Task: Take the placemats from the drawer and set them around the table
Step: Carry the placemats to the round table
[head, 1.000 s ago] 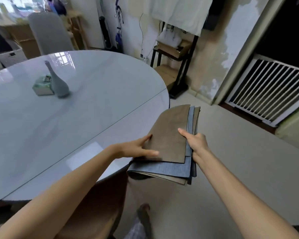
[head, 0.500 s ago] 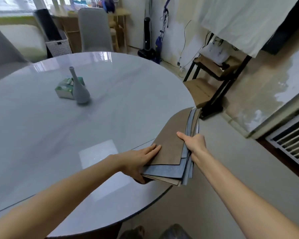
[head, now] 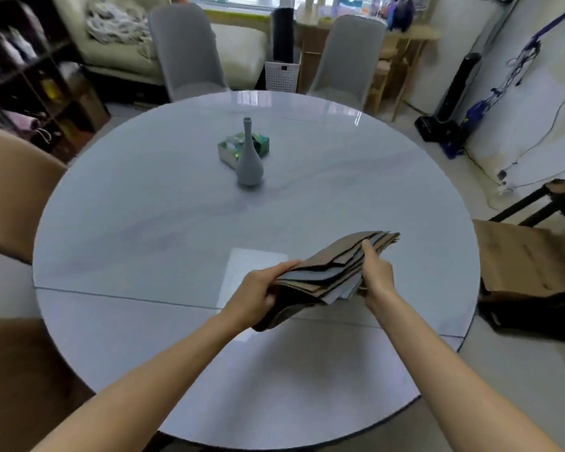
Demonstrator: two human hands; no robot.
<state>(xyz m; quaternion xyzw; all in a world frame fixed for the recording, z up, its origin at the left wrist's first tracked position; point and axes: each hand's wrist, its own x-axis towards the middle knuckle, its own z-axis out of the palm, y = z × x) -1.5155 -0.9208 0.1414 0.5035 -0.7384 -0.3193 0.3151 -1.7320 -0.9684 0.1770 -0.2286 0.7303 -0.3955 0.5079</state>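
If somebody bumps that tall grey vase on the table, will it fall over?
Probably a light bump would not topple it: the vase has a fat round bottom and a thin neck, so most of its weight likely sits low. A hard knock near the top might tip it. The table looks glossy, so it could also slide.

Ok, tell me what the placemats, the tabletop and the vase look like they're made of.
Placemats: thin and flexible, matte brown and blue-grey, likely faux leather or felt-like fabric; the stack sags and fans between the left hand and right hand.
Tabletop: glossy pale grey with faint veining and window reflections, probably polished stone or glass-topped.
Vase: matte grey with a narrow neck, likely ceramic.
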